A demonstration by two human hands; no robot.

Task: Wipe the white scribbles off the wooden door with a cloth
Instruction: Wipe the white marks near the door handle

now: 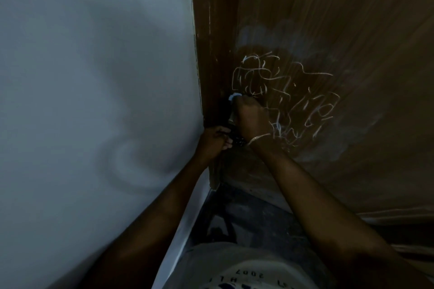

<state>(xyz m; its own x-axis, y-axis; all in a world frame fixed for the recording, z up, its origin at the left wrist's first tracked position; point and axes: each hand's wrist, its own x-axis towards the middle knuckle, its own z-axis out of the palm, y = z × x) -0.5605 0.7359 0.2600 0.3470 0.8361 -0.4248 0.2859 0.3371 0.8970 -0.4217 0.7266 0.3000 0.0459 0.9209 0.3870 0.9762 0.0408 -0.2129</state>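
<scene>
White scribbles (285, 96) cover the middle of the brown wooden door (328, 19). My right hand (252, 116) is closed on a pale cloth (234, 96), pressing it on the door at the scribbles' lower left edge; only a small bit of cloth shows above my fingers. A thin bracelet circles that wrist. My left hand (215, 139) is curled around something dark (237, 139) just below, near the door's left edge; what it is I cannot make out. A hazy pale smear (265, 35) lies above the scribbles.
A grey-white wall (94, 77) fills the left half and meets the dark door frame (206, 54). The dark floor (253, 218) lies below, and my white printed shirt (246, 270) is at the bottom. The light is dim.
</scene>
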